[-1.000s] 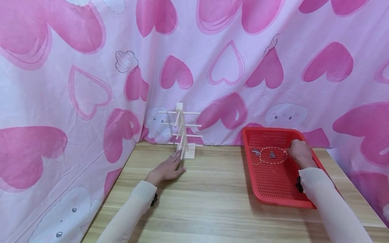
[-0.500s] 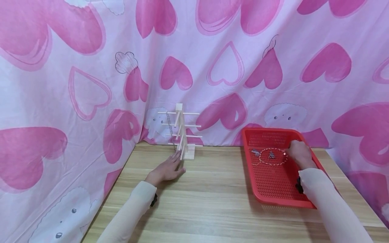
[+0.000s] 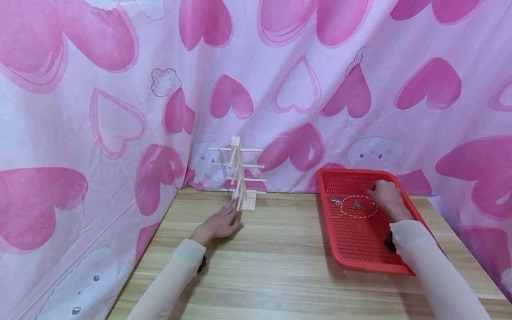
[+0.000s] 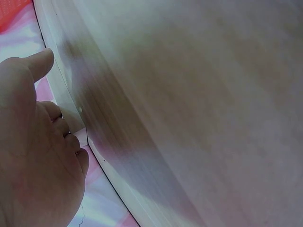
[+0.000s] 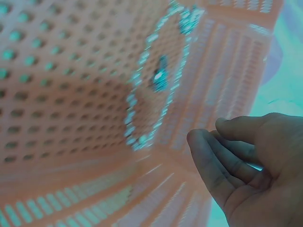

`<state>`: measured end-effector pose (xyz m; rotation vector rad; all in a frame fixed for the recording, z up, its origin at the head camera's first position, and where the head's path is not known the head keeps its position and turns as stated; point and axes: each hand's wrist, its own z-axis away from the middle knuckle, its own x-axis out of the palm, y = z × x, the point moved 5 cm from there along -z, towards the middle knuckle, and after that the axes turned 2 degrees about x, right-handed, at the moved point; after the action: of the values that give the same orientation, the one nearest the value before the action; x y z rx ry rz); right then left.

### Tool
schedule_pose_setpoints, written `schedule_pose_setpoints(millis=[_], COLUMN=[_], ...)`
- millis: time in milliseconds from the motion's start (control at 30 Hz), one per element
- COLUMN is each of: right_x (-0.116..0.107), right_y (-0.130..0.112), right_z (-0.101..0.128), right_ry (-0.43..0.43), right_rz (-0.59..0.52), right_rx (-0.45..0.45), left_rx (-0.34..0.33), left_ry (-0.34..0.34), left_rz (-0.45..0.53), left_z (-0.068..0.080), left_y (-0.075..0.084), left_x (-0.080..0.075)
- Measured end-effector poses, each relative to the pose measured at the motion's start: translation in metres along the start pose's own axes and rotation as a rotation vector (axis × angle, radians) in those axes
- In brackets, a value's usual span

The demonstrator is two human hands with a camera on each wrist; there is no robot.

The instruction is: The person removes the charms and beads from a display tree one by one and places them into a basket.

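Note:
My left hand (image 3: pixel 221 223) lies with its fingers extended, fingertips at the foot of a light wooden rack (image 3: pixel 241 171) with several pegs. A thin chain necklace (image 3: pixel 223 163) hangs from the rack's upper left peg. My right hand (image 3: pixel 387 198) is over the far right part of a red perforated basket (image 3: pixel 336 249). In the right wrist view its fingers are loosely bent, thumb apart from the index fingertip, with nothing seen between them. Beside it a beaded loop (image 5: pixel 130 116) lies on the basket floor, around a small silver trinket (image 5: pixel 160 79). Another silver piece (image 3: pixel 336 202) lies at the left.
The wooden table (image 3: pixel 280 266) stretches between rack and basket. A pink curtain (image 3: pixel 296 26) with heart prints hangs behind and along both sides, close to the rack and the basket's far edge.
My right hand has moved slightly left and up, away from the beaded loop's right side. The left hand, the rack and the basket hold their places.

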<state>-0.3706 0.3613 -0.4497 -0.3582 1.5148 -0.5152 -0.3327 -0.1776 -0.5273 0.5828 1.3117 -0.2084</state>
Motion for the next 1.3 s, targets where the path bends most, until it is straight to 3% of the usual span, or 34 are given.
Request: schedule_pose_setpoints(millis=[267, 500, 667, 967, 1300], right_x=[-0.002, 0.008, 0.018, 0.043, 0.080], right_y=[-0.058, -0.119, -0.161, -0.214, -0.260], right_z=[-0.001, 0.007, 0.009, 0.017, 0.028], right_ry=[0.114, 0.087, 0.104, 0.009, -0.051], right_rz=[0.028, -0.021, -0.040, -0.099, -0.090], right_rx=[-0.168, -0.228, -0.320, -0.402, -0.485], left_rx=[0.006, 0.007, 0.006, 0.016, -0.003], left_ry=[0.011, 0.008, 0.010, 0.019, 0.009], left_rz=[0.000, -0.001, -0.006, 0.008, -0.014], left_z=[-0.001, -0.001, -0.001, -0.003, -0.002], left_y=[-0.001, -0.001, -0.002, -0.001, -0.002], left_x=[0.002, 0.001, 0.002, 0.004, 0.003])
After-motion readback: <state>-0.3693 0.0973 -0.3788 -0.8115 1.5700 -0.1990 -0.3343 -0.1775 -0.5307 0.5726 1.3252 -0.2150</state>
